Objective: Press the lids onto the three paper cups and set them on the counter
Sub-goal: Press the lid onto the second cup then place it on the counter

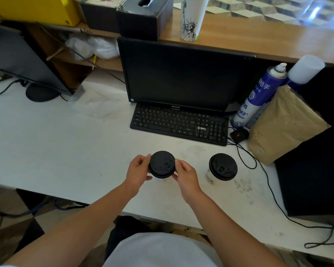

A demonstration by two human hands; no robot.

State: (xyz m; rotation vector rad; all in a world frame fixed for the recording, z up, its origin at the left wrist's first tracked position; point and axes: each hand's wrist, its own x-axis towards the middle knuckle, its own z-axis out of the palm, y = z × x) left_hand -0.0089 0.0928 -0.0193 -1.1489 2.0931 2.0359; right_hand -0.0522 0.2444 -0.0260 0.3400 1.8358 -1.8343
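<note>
cups (pixel 209 176): two on your desk (pixel 66 151), both lidded
left hand (pixel 138 170): pinching the left lid (pixel 162 164)
right hand (pixel 186 175): pinching it too

Centre lid (pixel 162 164), mid-frame: solid matte black. Right lid (pixel 223 166), beside it: the same black. Paper cup (pixel 208 176) under the right lid: white with dark grey print.

Desk top (pixel 56 141): white, with grey scuff marks at lower right. Monitor (pixel 181 78) and keyboard (pixel 179 124): black, with pale key legends. Mouse (pixel 239 135): black with a red-orange mark.

Tall cup (pixel 190 20), top centre: white, with a black line drawing of the Statue of Liberty and a green trace at the base. Counter (pixel 249 37): mid-brown wood grain.

Spray can (pixel 258 95), right: blue and white bands. Paper bag (pixel 283 124): plain brown. Box (pixel 33 8), upper left: yellow. Tiled surface (pixel 258 6), upper right: grey-and-white cube pattern.
</note>
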